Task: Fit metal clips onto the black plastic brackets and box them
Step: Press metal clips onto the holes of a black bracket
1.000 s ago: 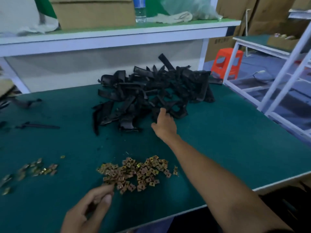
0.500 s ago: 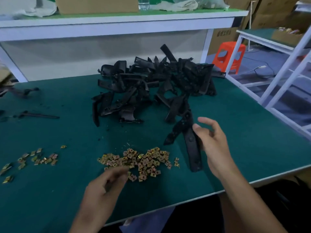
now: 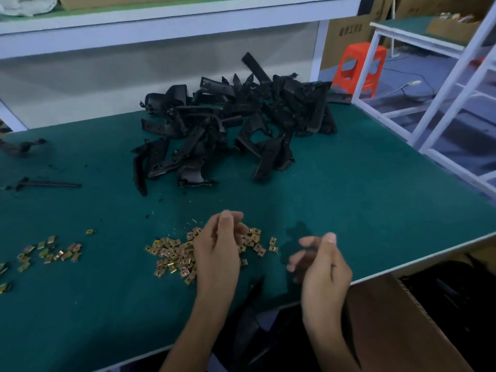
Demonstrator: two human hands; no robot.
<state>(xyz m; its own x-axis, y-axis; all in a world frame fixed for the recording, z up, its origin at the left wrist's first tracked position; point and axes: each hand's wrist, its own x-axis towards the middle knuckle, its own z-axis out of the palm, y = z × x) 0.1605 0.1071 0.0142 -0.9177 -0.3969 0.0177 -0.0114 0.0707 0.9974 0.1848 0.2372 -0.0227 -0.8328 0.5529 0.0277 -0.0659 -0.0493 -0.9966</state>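
bracket pile (image 3: 236, 124) still big, upper centre of worktop (image 3: 362, 197); loose clips (image 3: 171, 253) lower centre, so most work is left. left hand (image 3: 218, 248) bunched over clips, right hand (image 3: 322, 269) curled, blurred; either grip's hold: cannot tell. single bracket (image 3: 251, 312) between forearms. box (image 3: 389, 323) lower right.

Open mat (image 3: 375, 200) right of bracket pile (image 3: 236, 124)

Left hand (image 3: 217, 248) covers the 3 o'clock side of the clip pile (image 3: 171, 255); any clip in its fingers is hidden. Fingers of the right hand (image 3: 323, 269) are blurred; grip indeterminate. Bracket (image 3: 249, 315) at 6 o'clock: dark, outline unclear.
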